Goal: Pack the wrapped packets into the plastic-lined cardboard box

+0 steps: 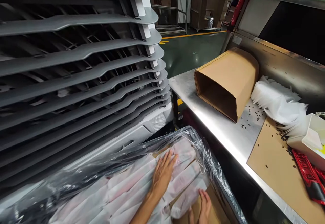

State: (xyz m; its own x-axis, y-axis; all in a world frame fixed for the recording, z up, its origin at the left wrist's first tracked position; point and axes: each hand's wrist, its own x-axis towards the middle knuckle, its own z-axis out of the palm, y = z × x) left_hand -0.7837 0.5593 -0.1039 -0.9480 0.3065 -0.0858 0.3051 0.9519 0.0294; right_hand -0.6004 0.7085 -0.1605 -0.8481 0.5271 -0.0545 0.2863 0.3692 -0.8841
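Note:
A box lined with clear plastic (215, 170) stands in front of me, holding rows of parts wrapped in thin white sheets (132, 183), with reddish tones showing through. My left hand (164, 171) lies on these wrapped parts, fingers stretched out and flat. At the box's right side, my right hand (203, 205) has its fingers and thumb curled at the edge of one white-wrapped part (188, 197). What lies inside the wrapping cannot be made out. Bare brown cardboard (215, 200) shows beside the right hand.
A tall rack of grey shelves (76, 54) rises on the left. On the metal bench (188, 85) are an open carton (228, 75), white wrapping sheets (276, 98), small dark bits, a cardboard sheet (276, 170), a white bin (309, 136) and a red-black tool (304, 170).

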